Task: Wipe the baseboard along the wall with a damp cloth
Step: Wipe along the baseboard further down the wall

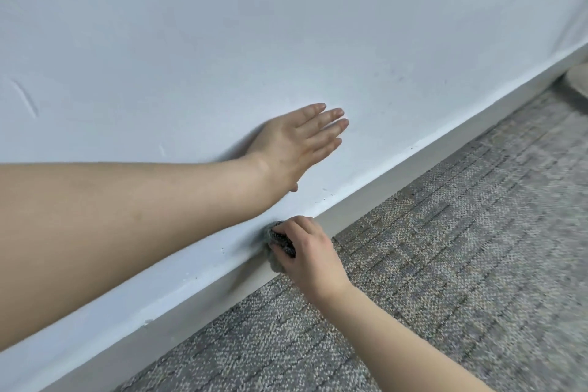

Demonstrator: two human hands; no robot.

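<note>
Item: my left hand (pixel 296 146), centre of the frame; fingers straight and held together, palm flat against the wall (pixel 286 25); it holds nothing; the forearm runs in from the left edge.

Item: my right hand (pixel 307 253), just below centre; fingers curled tight round the cloth (pixel 282 242), knuckles toward the wall; the forearm comes up from the lower right corner; the two hands are apart, the left above the right.

Item: the cloth; dark grey, bunched into a wad, mostly hidden under my fingers; pressed against the baseboard (pixel 413 164) at its upper edge, where it meets the wall; whether it is damp I cannot tell from this view.

Item: the baseboard; a plain grey strip crossing the frame on a slant from the lower left to the upper right, between wall and carpet (pixel 445 264).

Item: the wall; white, filling the upper half; a slanting scuff mark (pixel 25 99) at the left edge and small chips along its lower edge.

Item: the carpet; grey, mottled weave, lower right half of the frame.

Item: a pale rounded object (pixel 577 79) at the far right edge, on the carpet near the baseboard; cut off by the frame and not identifiable.
</note>
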